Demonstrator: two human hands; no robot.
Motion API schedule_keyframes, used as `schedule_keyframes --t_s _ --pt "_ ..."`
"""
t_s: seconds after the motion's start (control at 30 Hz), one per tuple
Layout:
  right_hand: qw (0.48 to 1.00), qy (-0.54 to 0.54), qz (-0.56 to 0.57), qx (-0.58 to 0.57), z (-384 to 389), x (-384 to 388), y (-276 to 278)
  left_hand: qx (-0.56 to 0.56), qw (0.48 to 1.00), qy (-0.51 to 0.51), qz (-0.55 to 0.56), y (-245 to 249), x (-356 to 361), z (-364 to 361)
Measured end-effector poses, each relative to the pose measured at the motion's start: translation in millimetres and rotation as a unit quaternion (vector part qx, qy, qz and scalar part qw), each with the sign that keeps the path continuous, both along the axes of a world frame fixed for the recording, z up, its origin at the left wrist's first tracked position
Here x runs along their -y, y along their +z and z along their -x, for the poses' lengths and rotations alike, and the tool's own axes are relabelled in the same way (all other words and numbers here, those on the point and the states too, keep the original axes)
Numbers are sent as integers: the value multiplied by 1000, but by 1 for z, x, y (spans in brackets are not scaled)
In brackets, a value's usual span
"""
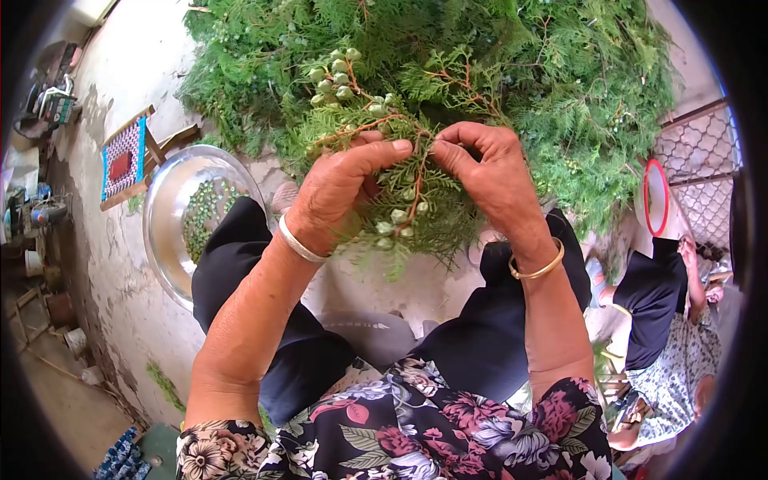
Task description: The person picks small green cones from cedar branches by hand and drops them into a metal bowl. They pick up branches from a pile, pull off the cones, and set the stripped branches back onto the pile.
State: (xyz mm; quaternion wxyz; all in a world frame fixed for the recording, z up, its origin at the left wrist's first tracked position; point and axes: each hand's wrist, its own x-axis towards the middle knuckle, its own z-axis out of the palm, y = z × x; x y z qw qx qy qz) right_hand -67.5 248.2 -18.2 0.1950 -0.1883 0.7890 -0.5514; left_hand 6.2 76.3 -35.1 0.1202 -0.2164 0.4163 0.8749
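A leafy green branch (420, 212) with reddish stems hangs between my hands, above my lap. Pale green cones (340, 76) cluster at its upper left, and a few more sit low on it. My left hand (344, 180) is closed round the branch, its thumb lying along the stem. To the right, my right hand (492, 172) pinches with thumb and forefinger at the stem, close to the left thumb; anything small between those fingertips is too tiny to make out.
A big heap of green branches (576, 104) lies ahead. At left are a metal basin (164, 232) holding small green pieces and a woven stool (124, 164). Another person (676, 344) sits at right near a red-rimmed round object (656, 198).
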Motion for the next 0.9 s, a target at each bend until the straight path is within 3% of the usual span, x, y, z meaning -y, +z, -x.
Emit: schedule_keyframes --t_s 0.03,0.2,0.27,0.4,0.5,0.57,0.9 --pt "1000 5 -1 -15 1 0 -1 -15 999 21 -46 1 -3 -1" --pt "999 21 10 -24 1 -3 -1 -1 999 8 -34 -5 -4 -3" --pt "999 19 16 -29 1 -3 2 8 993 19 -115 5 -9 -3" --pt "999 5 44 16 2 -3 -1 -21 993 -33 -115 -3 -3 -2" --pt "999 10 44 9 3 -4 0 44 996 -13 -71 -2 -3 -6" --pt "999 33 23 -21 2 -4 5 -42 995 16 -90 -13 -6 -6" --pt "997 -18 4 -76 7 -6 -7 15 996 -8 -86 7 -13 -5"
